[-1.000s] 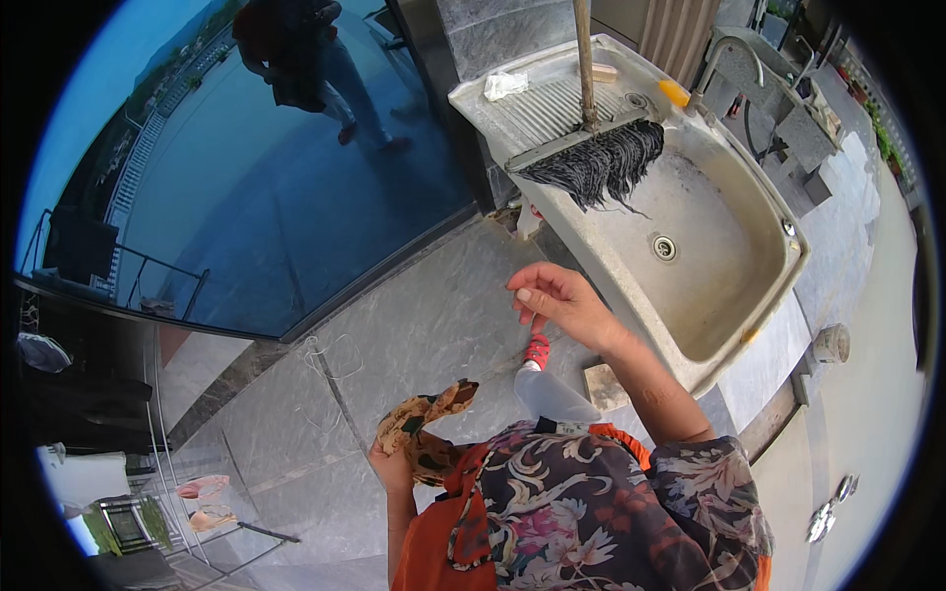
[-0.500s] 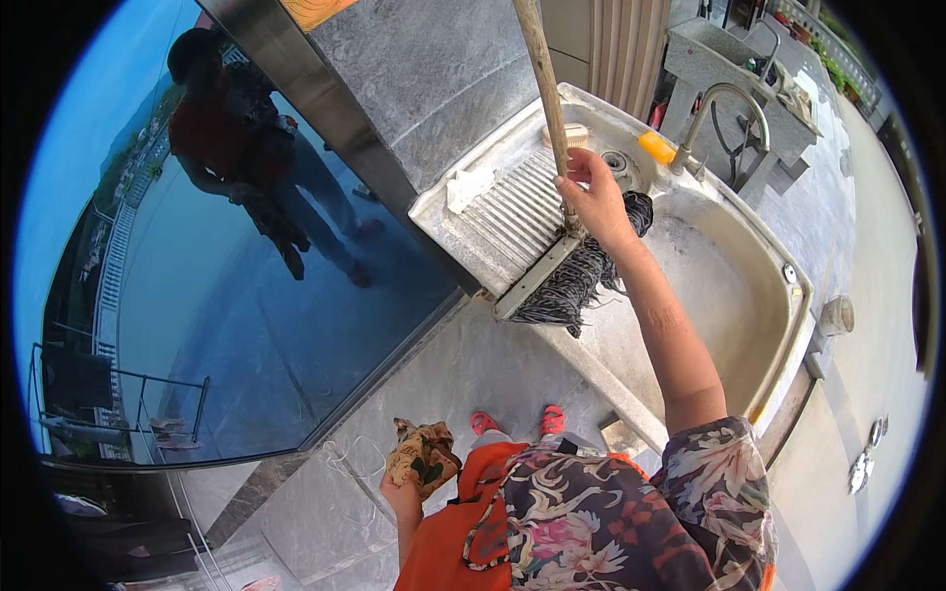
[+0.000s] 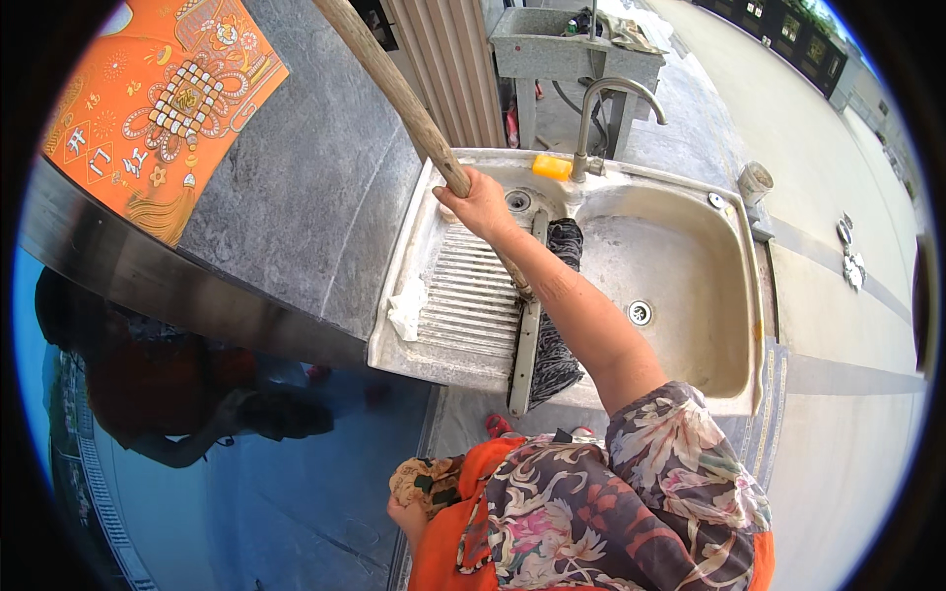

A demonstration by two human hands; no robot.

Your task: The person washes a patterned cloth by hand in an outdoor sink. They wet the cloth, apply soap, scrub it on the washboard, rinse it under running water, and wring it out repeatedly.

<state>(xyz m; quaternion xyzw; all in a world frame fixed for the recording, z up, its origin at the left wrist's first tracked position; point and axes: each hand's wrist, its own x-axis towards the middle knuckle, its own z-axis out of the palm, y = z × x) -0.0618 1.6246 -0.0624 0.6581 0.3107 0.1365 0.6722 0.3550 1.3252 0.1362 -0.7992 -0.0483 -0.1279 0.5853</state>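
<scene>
My right hand (image 3: 477,205) is closed around the wooden handle of a mop (image 3: 399,94), low down near its head. The mop's dark, stringy head (image 3: 558,357), clamped in a long metal bar, lies across the divider of the pale laundry sink (image 3: 754,340). On its left is the ribbed washboard (image 3: 461,295); on its right, the deep basin. My left hand (image 3: 408,516) is closed on a crumpled brown-and-black patterned cloth (image 3: 428,485), beside my body at the lower middle. My right forearm hides part of the handle and the mop head.
An orange soap bar (image 3: 552,166) sits by the curved metal faucet (image 3: 589,128). White crumpled material (image 3: 406,309) lies on the washboard's left side. A stone sink (image 3: 581,44) stands behind, and a small bucket (image 3: 755,181) to the right. Dark reflective glass fills the lower left.
The view has swung, bringing the orange poster into sight. My right hand has gone from fingers loosely at the handle to a full grip, and the handle leans further left.
</scene>
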